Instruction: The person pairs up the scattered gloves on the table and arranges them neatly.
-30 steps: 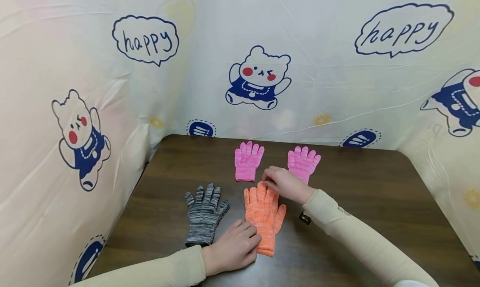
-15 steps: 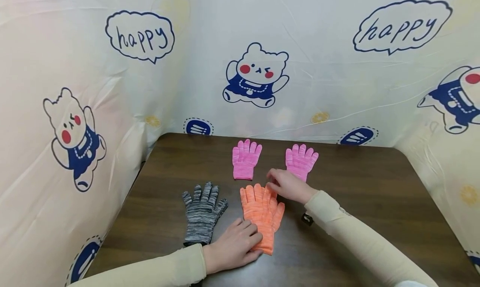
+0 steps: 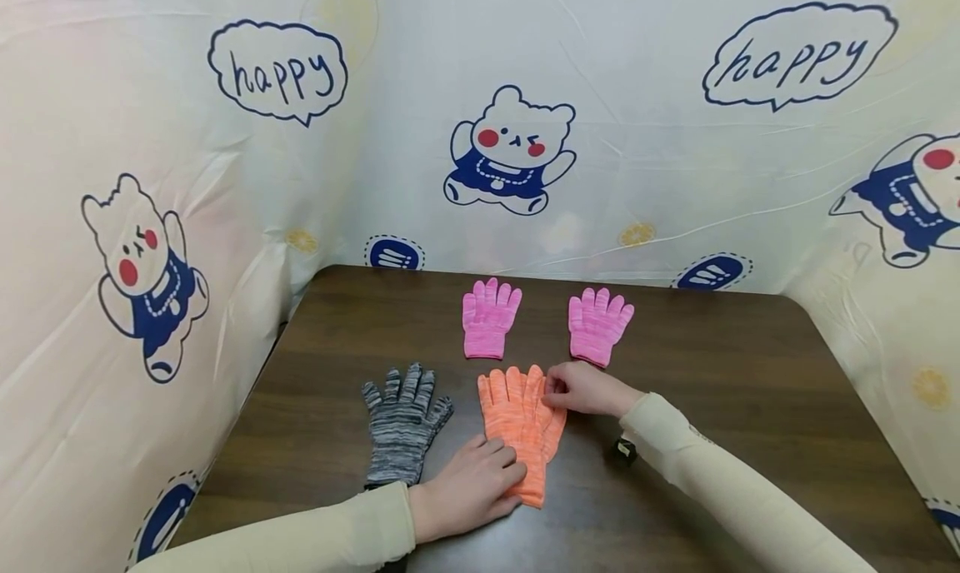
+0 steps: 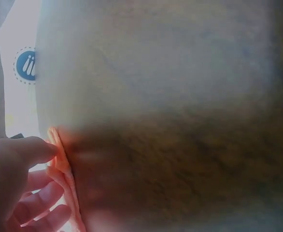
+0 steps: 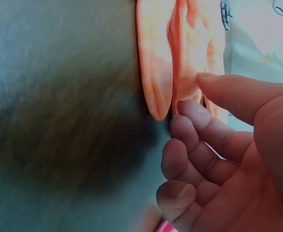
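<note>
Two orange knit gloves [image 3: 513,415] lie stacked, one largely covered by the other, with fingers pointing away from me. My left hand [image 3: 474,487] rests on the cuff end; in the left wrist view its thumb [image 4: 42,151] touches the orange edge, apart from the other fingers. At the right side of the stack, my right hand [image 3: 590,388] pinches an orange glove finger between thumb and forefinger, which the right wrist view shows close up beside another orange glove finger [image 5: 156,63]. Left of the stack lies a grey-and-black striped glove [image 3: 405,427], its cuff partly behind my left sleeve.
Two pink gloves [image 3: 489,319] [image 3: 598,327] lie spread apart toward the back of the dark wooden table [image 3: 720,373]. A pale printed cloth [image 3: 637,165] hangs around the table's back and sides. A small black object [image 3: 624,450] sits under my right wrist.
My right hand has moved down and slightly right along the orange gloves, from the fingertips to their right side. The right pink glove's cuff has come into sight. My left hand stays put.
</note>
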`<state>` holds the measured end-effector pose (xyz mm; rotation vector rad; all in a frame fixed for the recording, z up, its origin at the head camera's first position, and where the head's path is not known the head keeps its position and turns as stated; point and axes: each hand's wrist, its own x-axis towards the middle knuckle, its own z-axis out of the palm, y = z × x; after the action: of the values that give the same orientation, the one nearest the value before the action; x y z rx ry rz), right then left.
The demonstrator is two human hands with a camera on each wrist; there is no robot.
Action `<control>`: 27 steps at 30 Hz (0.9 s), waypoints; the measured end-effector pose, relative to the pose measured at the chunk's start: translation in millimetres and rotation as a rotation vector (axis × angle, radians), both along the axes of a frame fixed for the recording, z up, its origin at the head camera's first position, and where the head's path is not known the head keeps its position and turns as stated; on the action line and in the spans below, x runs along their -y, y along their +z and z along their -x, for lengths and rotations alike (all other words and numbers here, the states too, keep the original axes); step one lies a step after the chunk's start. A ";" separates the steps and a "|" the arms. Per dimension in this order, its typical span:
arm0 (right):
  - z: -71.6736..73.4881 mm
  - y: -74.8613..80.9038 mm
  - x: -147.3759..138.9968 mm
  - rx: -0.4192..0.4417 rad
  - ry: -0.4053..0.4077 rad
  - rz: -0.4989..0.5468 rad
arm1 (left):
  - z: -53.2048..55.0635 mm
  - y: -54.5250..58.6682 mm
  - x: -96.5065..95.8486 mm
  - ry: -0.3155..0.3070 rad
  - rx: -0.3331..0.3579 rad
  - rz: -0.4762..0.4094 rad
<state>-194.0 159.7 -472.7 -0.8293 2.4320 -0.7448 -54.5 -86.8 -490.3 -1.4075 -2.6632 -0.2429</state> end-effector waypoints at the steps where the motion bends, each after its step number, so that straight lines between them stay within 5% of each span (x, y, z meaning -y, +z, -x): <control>1: -0.6 -0.3 -0.3 0.006 0.003 0.007 | 0.0 0.5 -0.4 0.001 0.003 0.004; 13: -4.6 -0.3 -5.6 0.102 -0.024 0.095 | 2.1 4.5 -2.5 0.006 0.097 -0.003; 19: -10.8 4.5 -13.9 0.174 -0.111 0.149 | 4.5 3.8 -3.5 0.030 0.184 -0.045; 23: -15.3 -0.8 -17.0 0.171 -0.159 0.136 | 4.4 3.3 -3.4 0.034 0.251 -0.114; 27: -18.4 -4.9 -17.6 0.138 -0.202 0.100 | 6.0 4.3 -6.4 0.014 0.242 -0.147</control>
<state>-175.7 177.2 -477.6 -0.5528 2.3925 -0.9717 -60.5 -80.3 -486.0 -1.3931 -2.7719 -0.6313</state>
